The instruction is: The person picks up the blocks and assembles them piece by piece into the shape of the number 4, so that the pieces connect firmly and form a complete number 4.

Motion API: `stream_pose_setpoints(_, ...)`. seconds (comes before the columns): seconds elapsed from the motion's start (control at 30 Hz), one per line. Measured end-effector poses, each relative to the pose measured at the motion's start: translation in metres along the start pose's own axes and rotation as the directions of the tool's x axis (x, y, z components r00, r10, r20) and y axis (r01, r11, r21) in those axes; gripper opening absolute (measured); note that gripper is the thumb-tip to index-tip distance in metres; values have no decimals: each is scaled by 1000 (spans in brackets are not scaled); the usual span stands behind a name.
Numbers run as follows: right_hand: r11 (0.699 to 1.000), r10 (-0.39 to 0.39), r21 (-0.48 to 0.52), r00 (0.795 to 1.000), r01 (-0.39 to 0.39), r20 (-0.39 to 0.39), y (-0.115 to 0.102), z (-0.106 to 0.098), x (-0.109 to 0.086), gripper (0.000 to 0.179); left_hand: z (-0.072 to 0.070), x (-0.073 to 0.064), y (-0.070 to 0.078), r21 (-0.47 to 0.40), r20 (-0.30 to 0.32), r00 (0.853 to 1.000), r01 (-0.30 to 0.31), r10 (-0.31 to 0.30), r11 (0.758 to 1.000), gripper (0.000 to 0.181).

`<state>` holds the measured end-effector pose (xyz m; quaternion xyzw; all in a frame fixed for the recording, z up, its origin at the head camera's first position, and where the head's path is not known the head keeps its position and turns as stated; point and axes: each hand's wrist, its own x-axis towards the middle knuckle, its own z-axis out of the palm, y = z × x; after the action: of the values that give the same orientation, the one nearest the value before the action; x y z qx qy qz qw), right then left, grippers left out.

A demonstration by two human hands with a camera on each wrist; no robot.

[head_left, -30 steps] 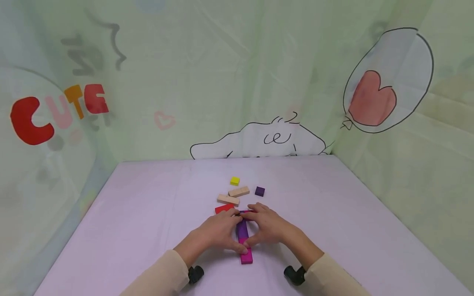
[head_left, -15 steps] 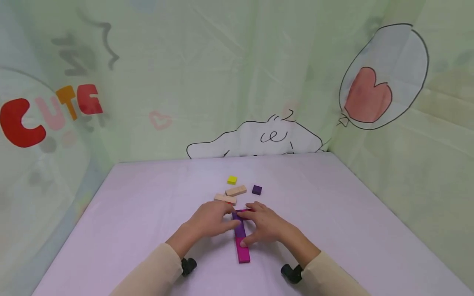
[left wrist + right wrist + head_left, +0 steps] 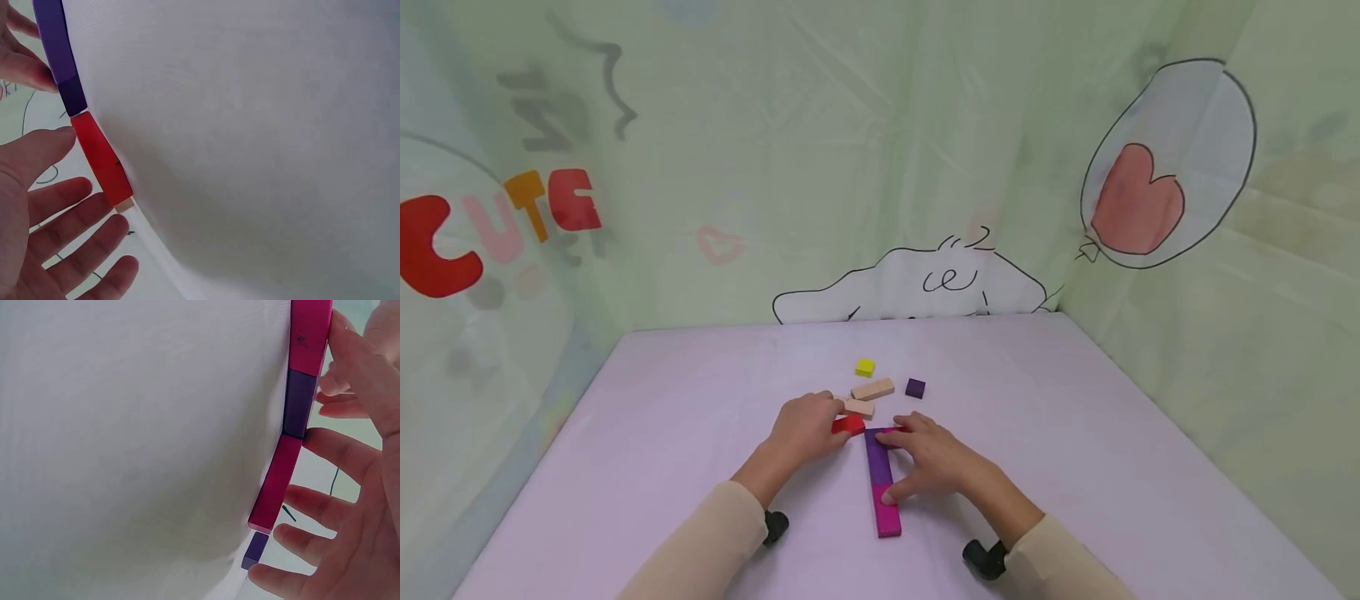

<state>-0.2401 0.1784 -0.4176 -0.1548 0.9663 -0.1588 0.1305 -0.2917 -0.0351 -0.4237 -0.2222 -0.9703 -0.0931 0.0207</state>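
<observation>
Red block (image 3: 852,425), left of a purple block (image 3: 877,458), is flanked by the relaxed left hand (image 3: 805,427), a near magenta block (image 3: 887,515) being touched by the splayed right hand (image 3: 942,457).

1. A pale lilac tabletop (image 3: 700,400) meets a green curtain (image 3: 820,158).
2. "CUTE" lettering (image 3: 501,250) stands at left.
3. At right, a balloon print (image 3: 1195,133) bears a heart (image 3: 1138,204).
4. A black-outlined white figure (image 3: 910,283) shows between.
</observation>
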Motion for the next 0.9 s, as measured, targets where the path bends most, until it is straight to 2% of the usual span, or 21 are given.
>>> stream_pose_setpoints(0.17,1000,-11,0,1000,11,1,-2,0,0,82,1,1,-1,-8,43,999,1,-1,1000,26)
stream_pose_setpoints(0.6,1000,-11,-10,1000,11,15,-6,-3,-1,82,5,1,-5,-23,39,998,51,-50,998,23)
stream_pose_setpoints(0.9,1000,14,-10,1000,-14,20,-9,-6,-4,83,1,3,-1,-47,78,993,87,-83,995,23)
